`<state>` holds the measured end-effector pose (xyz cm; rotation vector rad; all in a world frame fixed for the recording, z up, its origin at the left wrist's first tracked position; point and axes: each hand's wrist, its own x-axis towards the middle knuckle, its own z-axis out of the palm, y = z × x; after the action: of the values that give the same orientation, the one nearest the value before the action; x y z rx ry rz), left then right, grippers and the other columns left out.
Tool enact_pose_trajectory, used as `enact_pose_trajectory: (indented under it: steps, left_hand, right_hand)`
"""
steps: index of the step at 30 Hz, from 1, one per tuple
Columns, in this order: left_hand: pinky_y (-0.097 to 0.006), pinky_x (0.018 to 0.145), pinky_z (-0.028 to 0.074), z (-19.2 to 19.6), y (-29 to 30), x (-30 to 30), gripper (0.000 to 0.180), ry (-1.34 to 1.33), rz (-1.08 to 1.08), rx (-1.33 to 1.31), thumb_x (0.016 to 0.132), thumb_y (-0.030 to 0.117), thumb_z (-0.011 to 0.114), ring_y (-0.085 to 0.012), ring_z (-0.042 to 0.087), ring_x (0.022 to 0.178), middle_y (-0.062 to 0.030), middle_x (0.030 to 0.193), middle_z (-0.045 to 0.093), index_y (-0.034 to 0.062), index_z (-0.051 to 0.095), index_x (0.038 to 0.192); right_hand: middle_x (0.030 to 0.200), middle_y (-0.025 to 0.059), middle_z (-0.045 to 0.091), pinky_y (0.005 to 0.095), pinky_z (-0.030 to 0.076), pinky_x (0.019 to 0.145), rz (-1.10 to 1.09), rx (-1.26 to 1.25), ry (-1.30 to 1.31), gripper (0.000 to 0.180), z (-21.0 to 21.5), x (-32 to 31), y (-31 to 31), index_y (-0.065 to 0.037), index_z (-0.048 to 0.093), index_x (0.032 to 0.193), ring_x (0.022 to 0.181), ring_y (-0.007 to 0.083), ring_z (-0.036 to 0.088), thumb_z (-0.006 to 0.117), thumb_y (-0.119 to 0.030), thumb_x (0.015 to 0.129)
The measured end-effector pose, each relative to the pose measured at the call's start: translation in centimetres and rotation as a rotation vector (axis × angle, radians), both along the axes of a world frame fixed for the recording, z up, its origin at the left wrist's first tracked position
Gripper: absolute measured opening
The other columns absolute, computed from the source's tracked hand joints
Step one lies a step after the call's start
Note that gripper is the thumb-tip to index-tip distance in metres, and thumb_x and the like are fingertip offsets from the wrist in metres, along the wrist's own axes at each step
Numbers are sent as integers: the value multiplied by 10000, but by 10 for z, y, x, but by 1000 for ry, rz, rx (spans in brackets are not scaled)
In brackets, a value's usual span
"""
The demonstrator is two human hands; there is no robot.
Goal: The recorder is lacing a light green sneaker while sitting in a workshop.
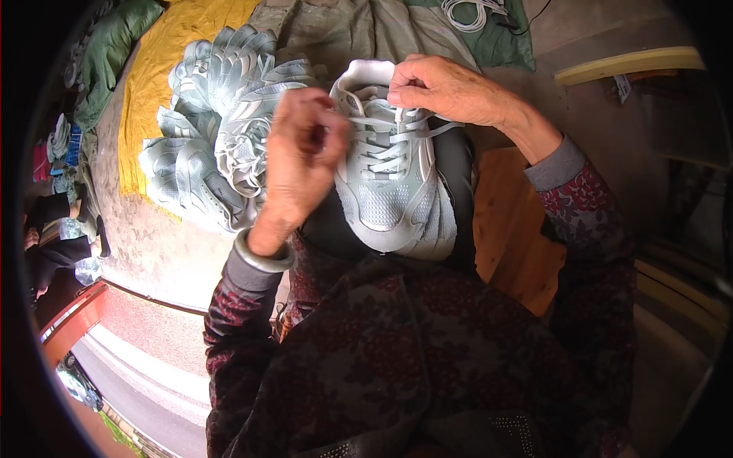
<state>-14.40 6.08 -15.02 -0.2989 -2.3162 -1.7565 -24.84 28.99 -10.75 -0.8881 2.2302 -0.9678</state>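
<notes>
A pale grey-green sneaker upper (382, 206) lies on my lap, toe toward me, with several more uppers stacked under it. Flat pale laces (388, 156) criss-cross its front. My left hand (301, 149), smeared by motion, is raised at the upper's left side with its fingers curled; a shoelace (366, 120) runs from the lacing to its fingertips. My right hand (435, 90) is closed in a pinch at the right of the collar, above the top eyelets. What lies between its fingertips is hidden. Another lace end (444, 130) trails to the right.
A heap of similar uppers (229, 114) lies to the left, partly on a yellow cloth (149, 99). A wooden stool or board (511, 229) is at my right. A white coiled cable (466, 15) lies at the far right. Another person's dark-clad legs (61, 252) show at the left edge.
</notes>
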Motion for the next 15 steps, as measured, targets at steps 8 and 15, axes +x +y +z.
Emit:
enact_pose_trajectory:
  steps: [8,15]
  left_hand:
    - [-194,666,392,7,-42,21,106,-252,-123,49,856,-16,669,-49,468,786,-4,1090,586,53,592,834]
    - [-192,660,404,35,-22,3,97,-196,-261,8,851,-27,647,-41,458,730,-54,1277,588,32,574,825]
  right_hand:
    - [836,-27,536,224,411,687,-119,-272,-142,230,-7,5,2,-12,637,978,776,64,494,602,-239,987]
    - [869,-15,590,234,453,723,23,-259,-230,229,26,10,-8,-33,615,1062,810,60,585,555,-250,1016]
